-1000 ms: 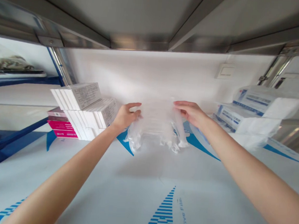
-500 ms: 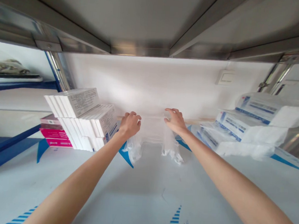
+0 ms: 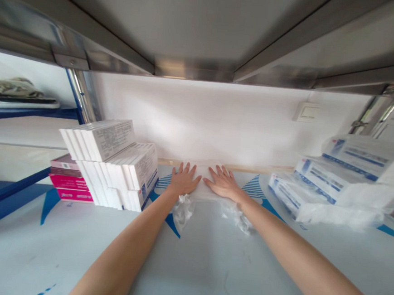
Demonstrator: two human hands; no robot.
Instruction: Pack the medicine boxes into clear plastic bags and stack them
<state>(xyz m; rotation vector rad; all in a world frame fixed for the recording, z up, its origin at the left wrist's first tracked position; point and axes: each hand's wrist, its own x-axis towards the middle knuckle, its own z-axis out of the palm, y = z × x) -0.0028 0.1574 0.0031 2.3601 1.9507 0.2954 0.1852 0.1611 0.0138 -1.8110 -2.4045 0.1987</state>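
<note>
A clear plastic bag (image 3: 207, 193) lies on the shelf surface by the back wall, its crumpled handles trailing toward me. My left hand (image 3: 183, 179) rests palm down on the bag's left side with the fingers spread. On its right side my right hand (image 3: 224, 183) lies flat in the same way, fingers apart. Both hands touch the plastic and grip nothing. The part of the bag under the palms is hidden.
White boxes (image 3: 113, 168) are stacked to the left, beside several pink boxes (image 3: 73, 184). Plastic-wrapped blue-and-white packs (image 3: 334, 181) are piled at right. A metal shelf (image 3: 199, 34) hangs low overhead. A switch (image 3: 308, 112) is on the back wall (image 3: 199, 120).
Both hands have come down from above the bag and now lie flat on it, with fingers spread. The raised plastic has flattened. The view has shifted slightly.
</note>
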